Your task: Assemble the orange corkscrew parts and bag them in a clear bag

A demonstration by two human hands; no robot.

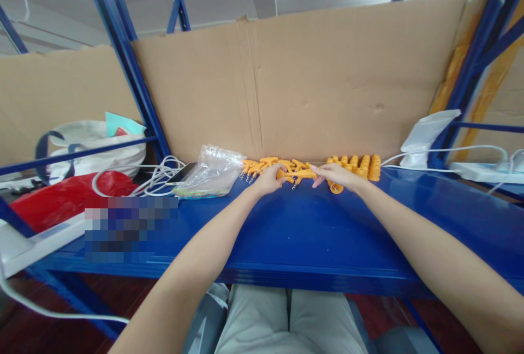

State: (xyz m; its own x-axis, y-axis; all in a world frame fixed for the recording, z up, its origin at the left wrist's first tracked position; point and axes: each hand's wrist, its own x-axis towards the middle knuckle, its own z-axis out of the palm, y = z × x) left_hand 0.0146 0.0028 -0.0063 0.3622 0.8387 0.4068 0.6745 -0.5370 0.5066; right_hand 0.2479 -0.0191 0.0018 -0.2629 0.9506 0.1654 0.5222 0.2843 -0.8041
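At a blue tabletop (295, 228) backed by cardboard (319, 81), left fingers (278, 169) and right fingers (321, 171) pinch an orange piece (303, 174) between them.

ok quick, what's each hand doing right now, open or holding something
Left hand: curled closed, seemingly holding an orange piece.
Right hand: at orange parts; whether its grip is closed can't be told.
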